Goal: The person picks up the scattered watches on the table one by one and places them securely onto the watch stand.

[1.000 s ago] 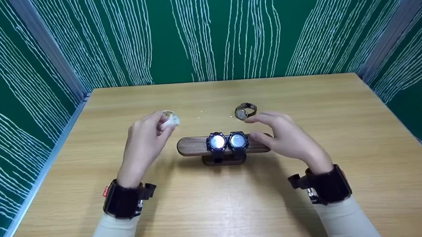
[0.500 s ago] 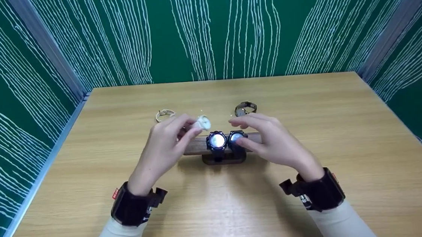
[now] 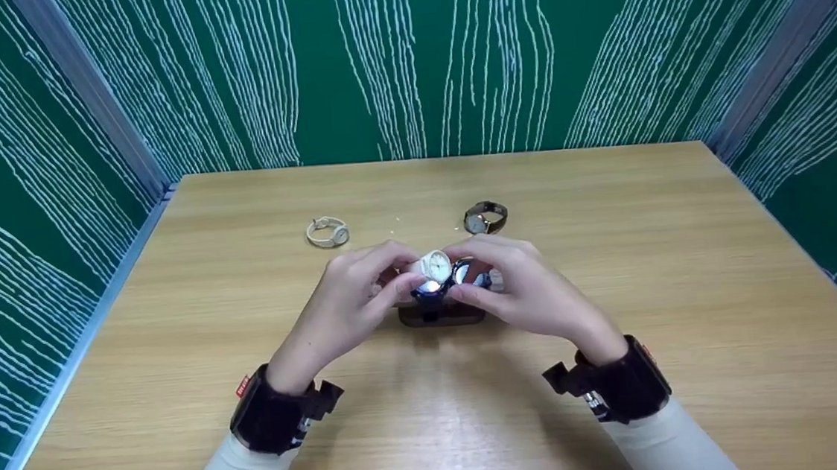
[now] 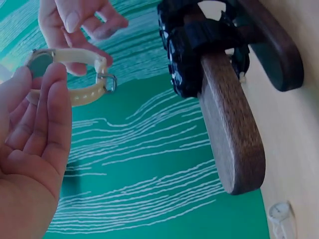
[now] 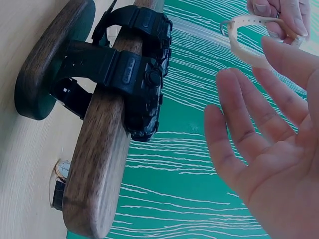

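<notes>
A cream-strapped watch (image 3: 436,266) with a pale dial is held between both hands just above a wooden watch stand (image 3: 441,315). My left hand (image 3: 399,277) pinches its left side. My right hand (image 3: 466,272) pinches the strap's other end with thumb and forefinger, its other fingers spread loosely. Two black watches (image 3: 430,291) sit side by side on the stand's bar, mostly hidden by the hands. The left wrist view shows the cream strap and buckle (image 4: 89,79) above the bar (image 4: 232,129). The right wrist view shows the strap (image 5: 244,42) and the black watches (image 5: 137,64).
A second white watch (image 3: 327,232) lies on the wooden table (image 3: 434,428) behind and left of the stand. A brown-strapped watch (image 3: 485,217) lies behind and right. Green patterned walls (image 3: 404,57) close in the back and both sides.
My left hand carried the cream watch from the left rear to above the stand's middle. My right hand left the stand's right end and met it there, taking the strap.
</notes>
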Available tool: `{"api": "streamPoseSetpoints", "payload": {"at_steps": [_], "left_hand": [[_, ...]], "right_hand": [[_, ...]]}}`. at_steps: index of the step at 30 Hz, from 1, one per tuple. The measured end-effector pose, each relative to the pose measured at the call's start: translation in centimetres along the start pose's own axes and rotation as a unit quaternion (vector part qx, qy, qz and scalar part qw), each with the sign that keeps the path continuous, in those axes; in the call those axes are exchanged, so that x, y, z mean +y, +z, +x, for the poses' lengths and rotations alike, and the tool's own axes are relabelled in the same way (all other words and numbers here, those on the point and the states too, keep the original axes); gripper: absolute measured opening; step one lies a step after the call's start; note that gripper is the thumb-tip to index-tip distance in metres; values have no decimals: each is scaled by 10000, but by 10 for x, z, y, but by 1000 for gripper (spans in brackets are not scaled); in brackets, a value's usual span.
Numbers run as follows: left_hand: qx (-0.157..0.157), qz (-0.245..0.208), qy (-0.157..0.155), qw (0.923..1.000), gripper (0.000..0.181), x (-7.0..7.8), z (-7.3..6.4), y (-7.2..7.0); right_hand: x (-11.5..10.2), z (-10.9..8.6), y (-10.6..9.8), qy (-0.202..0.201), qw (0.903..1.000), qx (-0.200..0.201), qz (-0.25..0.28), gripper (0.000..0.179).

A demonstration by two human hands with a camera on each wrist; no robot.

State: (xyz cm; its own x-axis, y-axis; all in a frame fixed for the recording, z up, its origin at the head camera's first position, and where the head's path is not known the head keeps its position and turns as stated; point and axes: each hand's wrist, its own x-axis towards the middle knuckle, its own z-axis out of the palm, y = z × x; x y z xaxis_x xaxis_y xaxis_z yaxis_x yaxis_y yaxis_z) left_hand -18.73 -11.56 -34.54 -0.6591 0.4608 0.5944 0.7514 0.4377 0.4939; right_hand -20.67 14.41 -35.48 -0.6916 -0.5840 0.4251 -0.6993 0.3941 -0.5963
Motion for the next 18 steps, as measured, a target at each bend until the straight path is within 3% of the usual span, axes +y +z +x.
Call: {"api": "streamPoseSetpoints", "payload": {"at_steps": [10,18], "left_hand": [[-208,-334,-24,9992,17,-5,1,7],[-249,-250,-81,9993,19,-7,0,9]], "right_hand": [[1,-1,-2,-35,9992,99,383,16],[0,-3,-6,101,9957,-155,911,14]]}}
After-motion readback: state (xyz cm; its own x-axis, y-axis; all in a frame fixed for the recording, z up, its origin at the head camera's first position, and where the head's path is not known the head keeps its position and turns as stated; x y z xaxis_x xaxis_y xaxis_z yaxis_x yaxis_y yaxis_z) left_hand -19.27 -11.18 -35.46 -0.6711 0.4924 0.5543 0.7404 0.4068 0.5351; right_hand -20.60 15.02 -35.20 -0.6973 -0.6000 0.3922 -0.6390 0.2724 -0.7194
